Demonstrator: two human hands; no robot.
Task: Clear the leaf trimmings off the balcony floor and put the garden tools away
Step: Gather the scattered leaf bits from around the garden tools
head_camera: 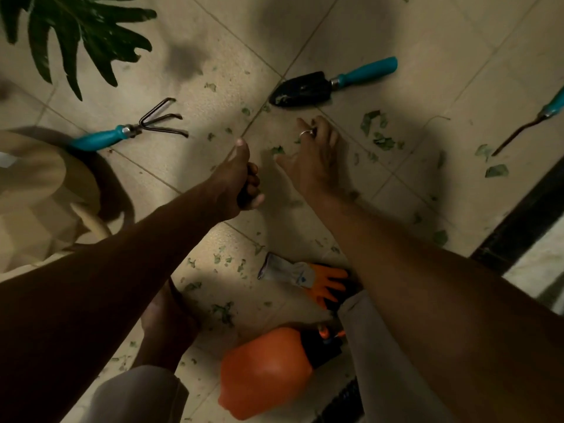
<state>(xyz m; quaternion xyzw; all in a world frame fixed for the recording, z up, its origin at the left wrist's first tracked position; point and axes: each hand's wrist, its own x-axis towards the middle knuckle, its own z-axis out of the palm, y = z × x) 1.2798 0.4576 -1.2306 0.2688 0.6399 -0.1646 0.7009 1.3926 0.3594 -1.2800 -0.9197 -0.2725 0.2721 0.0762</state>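
Green leaf trimmings [381, 138] lie scattered over the beige tiled floor [213, 56]. My right hand [314, 160] reaches down to the tiles with thumb and forefinger spread, the other fingertips curled beside small leaf bits; I cannot tell if it grips any. My left hand [241, 181] hovers next to it, fingers curled shut and thumb sticking out; whether anything is in it is hidden. A teal-handled hand rake [128, 132] lies to the left and a teal-handled black trowel [305, 87] just beyond my right hand. A third teal-handled tool [534, 120] lies at the right edge.
An orange and grey glove [317, 279] and an orange spray bottle [265, 370] lie near my knees. A beige bag [39, 190] stands at the left under a large plant leaf [76, 35]. A dark door threshold [518, 221] runs along the right. My bare foot [168, 319] rests below.
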